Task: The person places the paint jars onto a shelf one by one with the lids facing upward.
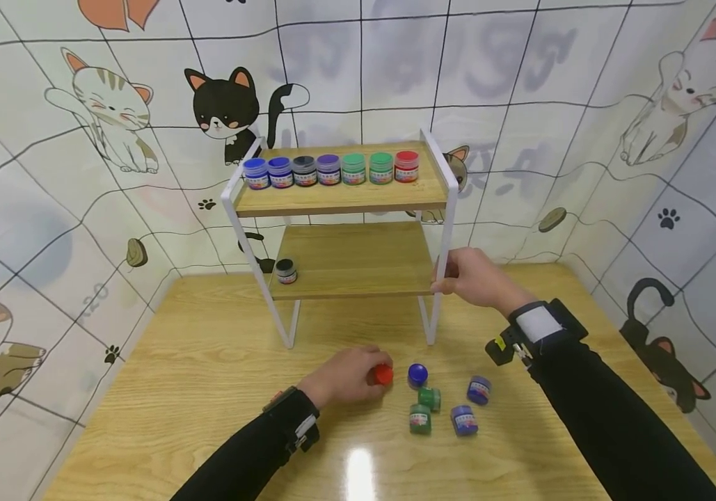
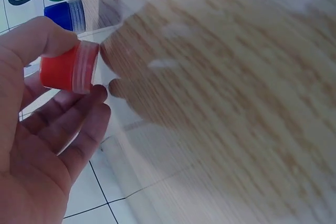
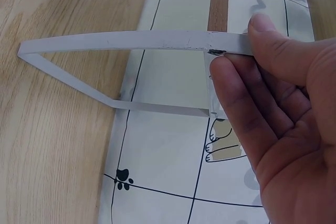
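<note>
My left hand [image 1: 348, 376] pinches a small red paint jar [image 2: 68, 69] between thumb and fingers, low over the table. Beside it lie a blue jar [image 1: 417, 376], two green jars [image 1: 420, 419] and two purple-blue jars [image 1: 479, 390], some tipped on their sides. With thumb and fingers my right hand [image 1: 473, 278] grips the white metal leg [image 3: 131, 40] of a two-tier wooden shelf [image 1: 358, 257], at the lower board's right edge. On the top board [image 1: 332, 200] stands a row of several jars, ending with a red-lidded jar [image 1: 406, 167] at the right. One black-lidded jar [image 1: 285, 271] sits at the lower board's left end.
The shelf stands at the back of a wooden table [image 1: 207, 362]. Behind it and at both sides hangs a white cloth [image 1: 358, 76] with grid lines and cartoon cats. Light reflects off the table near the front.
</note>
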`<state>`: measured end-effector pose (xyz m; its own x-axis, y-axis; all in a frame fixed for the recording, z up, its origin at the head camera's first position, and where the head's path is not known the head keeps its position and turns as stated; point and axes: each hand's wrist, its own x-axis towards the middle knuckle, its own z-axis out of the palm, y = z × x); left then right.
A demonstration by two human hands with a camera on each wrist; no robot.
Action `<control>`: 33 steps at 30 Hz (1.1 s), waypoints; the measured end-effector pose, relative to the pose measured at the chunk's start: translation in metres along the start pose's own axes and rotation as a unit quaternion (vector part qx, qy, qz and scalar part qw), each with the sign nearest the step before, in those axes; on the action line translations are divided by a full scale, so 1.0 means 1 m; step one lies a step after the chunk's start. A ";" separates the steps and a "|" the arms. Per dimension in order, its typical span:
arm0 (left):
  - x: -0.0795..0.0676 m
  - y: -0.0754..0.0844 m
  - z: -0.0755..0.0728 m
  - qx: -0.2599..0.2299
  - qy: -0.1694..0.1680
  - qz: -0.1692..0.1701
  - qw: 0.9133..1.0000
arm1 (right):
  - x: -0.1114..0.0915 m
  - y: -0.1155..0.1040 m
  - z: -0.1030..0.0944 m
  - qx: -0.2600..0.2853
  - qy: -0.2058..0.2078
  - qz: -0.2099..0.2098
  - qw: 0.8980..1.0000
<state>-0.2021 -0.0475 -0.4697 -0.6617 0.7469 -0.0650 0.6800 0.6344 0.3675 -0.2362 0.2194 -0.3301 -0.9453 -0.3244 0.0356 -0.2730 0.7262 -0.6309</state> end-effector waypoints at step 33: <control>0.000 -0.003 -0.001 -0.049 -0.004 0.033 0.998 | 0.001 0.000 0.000 -0.002 0.000 -0.006 1.000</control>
<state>-0.2049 -0.0493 -0.4694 -0.6136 0.7883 -0.0454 0.6872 0.5615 0.4610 -0.2371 0.2189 -0.3302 -0.9419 -0.3333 0.0423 -0.2847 0.7251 -0.6271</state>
